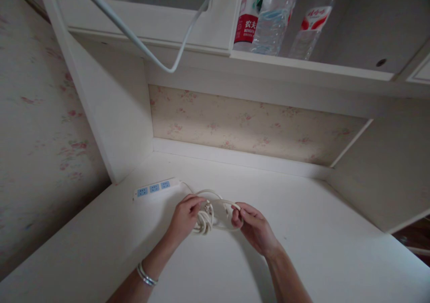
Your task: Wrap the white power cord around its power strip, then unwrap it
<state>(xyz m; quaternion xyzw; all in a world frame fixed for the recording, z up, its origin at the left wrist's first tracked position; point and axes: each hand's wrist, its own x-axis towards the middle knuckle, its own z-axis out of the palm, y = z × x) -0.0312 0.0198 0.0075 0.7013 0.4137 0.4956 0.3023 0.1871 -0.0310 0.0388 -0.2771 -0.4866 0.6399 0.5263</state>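
A white power strip [156,188] with blue sockets lies on the desk to the left, its cord running toward my hands. My left hand [185,217] is closed on the coiled white power cord [203,222], thumb and fingers pinching it near the top of the bundle. In my right hand [253,226] a loop of the same cord is gripped between thumb and fingers. Between the two hands the cord bends in loose loops just over the desk. Where the plug end lies I cannot make out clearly.
The white desk [215,267] spreads under both hands, with side panels left and right. Overhead, a shelf [312,67] holds plastic bottles [271,29]. A thin white bent tube or cable [148,52] hangs across the upper left. Flowered wallpaper [228,119] covers the back.
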